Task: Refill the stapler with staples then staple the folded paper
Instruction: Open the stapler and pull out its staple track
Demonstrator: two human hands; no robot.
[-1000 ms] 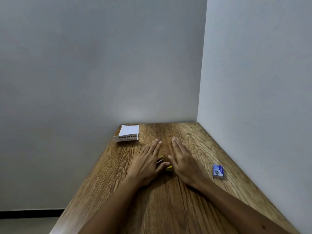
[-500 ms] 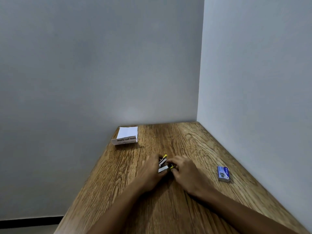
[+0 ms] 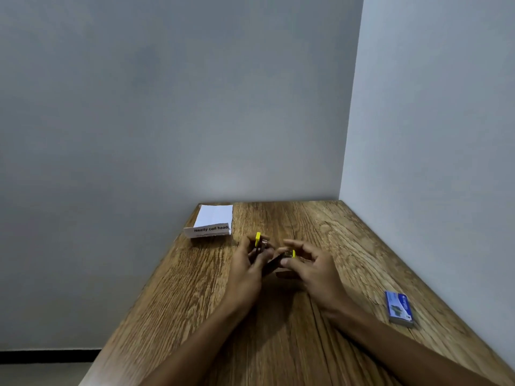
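Both the left hand (image 3: pixel 245 263) and right hand (image 3: pixel 312 264) grip the opened stapler (image 3: pixel 274 259) at table (image 3: pixel 278 344) centre; it might snap shut before reaching the staple box (image 3: pixel 399 308) at four o'clock.

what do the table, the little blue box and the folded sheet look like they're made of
Table: wood or wood-look laminate, matte; grain lines and knots show. Blue box: probably printed cardboard, slightly glossy; sharp edges, printed face. Folded sheet: thin white paper, matte; creased flap with black print.
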